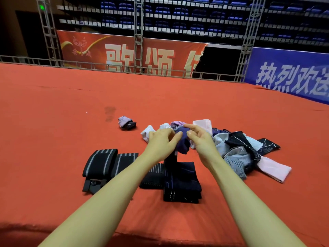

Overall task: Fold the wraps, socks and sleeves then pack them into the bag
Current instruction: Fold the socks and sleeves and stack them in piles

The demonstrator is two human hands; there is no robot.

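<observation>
Both my hands hold a dark purple sock up above the red cloth. My left hand grips its left side, and my right hand pinches its right side with the index finger stretched out. Under the hands lie folded black wraps with grey stripes, a striped black piece and a folded navy stack. A folded lilac and black sock lies apart at the back left. White socks sit behind my left hand. A loose heap of sleeves and wraps lies to the right.
Everything rests on a wide red cloth surface. A pale pink translucent container stands behind my right hand. A pink sleeve sticks out of the heap. Metal railing and banners bound the far edge.
</observation>
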